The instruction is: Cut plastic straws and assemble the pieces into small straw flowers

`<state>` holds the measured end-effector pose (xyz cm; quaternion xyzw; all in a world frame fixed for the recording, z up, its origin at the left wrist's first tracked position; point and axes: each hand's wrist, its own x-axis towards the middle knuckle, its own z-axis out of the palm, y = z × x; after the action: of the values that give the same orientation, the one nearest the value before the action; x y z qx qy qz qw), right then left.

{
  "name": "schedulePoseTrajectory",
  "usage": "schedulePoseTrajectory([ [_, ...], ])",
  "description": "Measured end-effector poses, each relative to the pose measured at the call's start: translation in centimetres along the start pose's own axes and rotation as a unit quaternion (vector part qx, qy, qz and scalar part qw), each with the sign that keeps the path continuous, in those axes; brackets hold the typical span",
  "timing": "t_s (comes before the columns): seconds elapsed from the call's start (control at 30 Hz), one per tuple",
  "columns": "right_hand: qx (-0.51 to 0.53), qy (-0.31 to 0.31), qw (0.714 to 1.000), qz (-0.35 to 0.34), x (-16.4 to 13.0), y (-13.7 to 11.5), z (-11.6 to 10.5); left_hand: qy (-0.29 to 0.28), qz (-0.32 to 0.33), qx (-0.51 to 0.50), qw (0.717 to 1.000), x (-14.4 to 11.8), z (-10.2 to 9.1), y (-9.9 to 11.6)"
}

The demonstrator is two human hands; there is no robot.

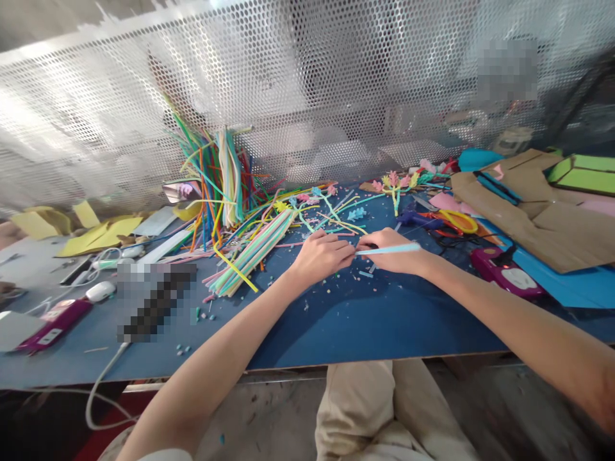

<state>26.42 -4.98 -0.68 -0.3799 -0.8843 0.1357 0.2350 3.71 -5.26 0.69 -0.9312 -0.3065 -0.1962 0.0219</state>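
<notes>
My left hand [323, 255] and my right hand [391, 250] meet over the blue tabletop [365, 320], fingers pinched together. A pale blue straw [390, 249] runs across my right hand, gripped at its left end by both hands' fingertips. A bundle of pastel straws [254, 251] lies just left of my left hand. Small cut straw bits [331, 288] are scattered beneath the hands.
Upright coloured straws [218, 173] stand at the back by a perforated metal screen [307, 96]. Straw flowers [396, 182], yellow-handled scissors [454, 221], cardboard [528, 211] and a magenta device [509, 274] lie right. Another magenta device [52, 323] and yellow paper [100, 234] lie left.
</notes>
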Motion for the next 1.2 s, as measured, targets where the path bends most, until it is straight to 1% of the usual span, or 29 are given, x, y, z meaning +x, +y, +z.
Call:
schedulePoseTrajectory([
  [0.1, 0.018, -0.008, 1.000, -0.017, 0.1, -0.1, -0.2, 0.011, -0.005, 0.007, 1.000, -0.2, 0.1, 0.1],
  [0.2, 0.024, 0.003, 0.999, -0.022, 0.2, -0.1, -0.2, 0.027, -0.013, 0.033, 0.999, -0.4, 0.6, 0.1],
  [0.3, 0.001, 0.013, 1.000, -0.017, 0.2, 0.1, -0.1, 0.044, -0.047, 0.044, 0.997, -0.5, 1.2, 0.3],
  [0.37, -0.021, 0.021, 0.999, -0.029, 0.2, 0.3, 0.2, 0.049, -0.079, 0.036, 0.995, -0.5, 1.4, 0.5],
  [0.47, -0.051, 0.040, 0.996, -0.066, 0.4, 0.2, 0.4, 0.060, -0.139, -0.007, 0.988, -0.3, 1.6, 0.8],
  [0.57, -0.093, 0.063, 0.989, -0.101, 0.5, -0.4, 0.2, 0.064, -0.202, -0.110, 0.971, 0.0, 1.5, 0.7],
  [0.63, -0.136, 0.080, 0.980, -0.122, 0.5, -0.8, -0.2, 0.058, -0.237, -0.212, 0.946, 0.2, 1.4, 0.4],
  [0.7, -0.179, 0.101, 0.968, -0.144, 0.3, -1.1, -0.6, 0.046, -0.261, -0.322, 0.909, 0.3, 1.3, 0.1],
  [0.8, -0.216, 0.125, 0.949, -0.193, -0.1, -1.1, -1.3, 0.016, -0.253, -0.462, 0.850, 0.4, 0.9, -0.3],
  [0.87, -0.225, 0.133, 0.938, -0.229, -0.5, -1.0, -1.6, -0.014, -0.238, -0.529, 0.815, 0.3, 0.7, -0.4],
  [0.97, -0.239, 0.145, 0.920, -0.274, -1.0, -0.9, -1.9, -0.056, -0.244, -0.596, 0.763, 0.2, 0.5, -0.4],
  [1.0, -0.245, 0.151, 0.914, -0.285, -1.2, -0.9, -2.0, -0.064, -0.244, -0.610, 0.752, 0.2, 0.4, -0.3],
  [1.03, -0.250, 0.156, 0.909, -0.295, -1.3, -0.9, -2.1, -0.066, -0.241, -0.618, 0.745, 0.2, 0.4, -0.2],
  [1.07, -0.252, 0.159, 0.906, -0.301, -1.3, -0.8, -2.1, -0.065, -0.234, -0.620, 0.746, 0.2, 0.4, -0.2],
  [1.1, -0.250, 0.160, 0.906, -0.303, -1.3, -0.8, -2.1, -0.060, -0.227, -0.615, 0.752, 0.2, 0.4, -0.1],
  [1.13, -0.245, 0.157, 0.908, -0.300, -1.3, -0.8, -2.1, -0.055, -0.220, -0.604, 0.764, 0.2, 0.4, -0.1],
  [1.2, -0.233, 0.148, 0.918, -0.286, -1.1, -0.6, -2.0, -0.042, -0.209, -0.562, 0.799, 0.2, 0.5, -0.2],
])
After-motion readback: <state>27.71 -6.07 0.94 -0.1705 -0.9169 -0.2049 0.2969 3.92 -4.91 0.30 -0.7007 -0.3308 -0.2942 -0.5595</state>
